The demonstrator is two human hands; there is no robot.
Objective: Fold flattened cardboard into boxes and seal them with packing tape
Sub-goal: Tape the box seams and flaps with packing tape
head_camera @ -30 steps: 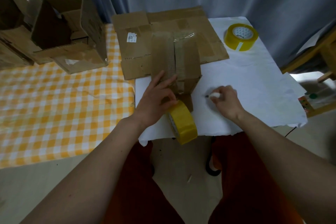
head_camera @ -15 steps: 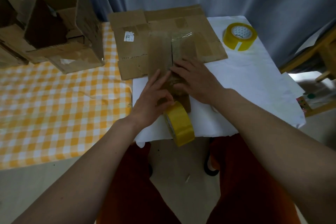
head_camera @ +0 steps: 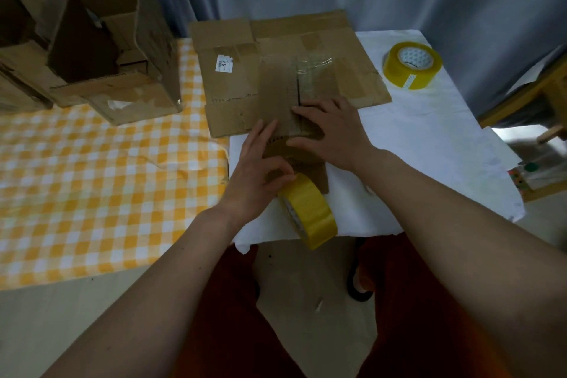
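Note:
A small brown cardboard box stands on a flattened cardboard sheet at the table's middle, with clear tape along its top seam. My right hand lies flat on the near part of the box top, fingers spread and holding nothing. My left hand rests against the box's near left side. Its thumb and fingers grip a yellow tape roll standing on edge at the table's front rim.
A second yellow tape roll lies flat on the white cloth at the back right. Open cardboard boxes stand at the back left on the yellow checked tablecloth. Wooden furniture is at the right edge.
My right hand held a small white item on the cloth a second ago, then moved left onto the box top and stays pressed there. The left hand has kept the roll in place.

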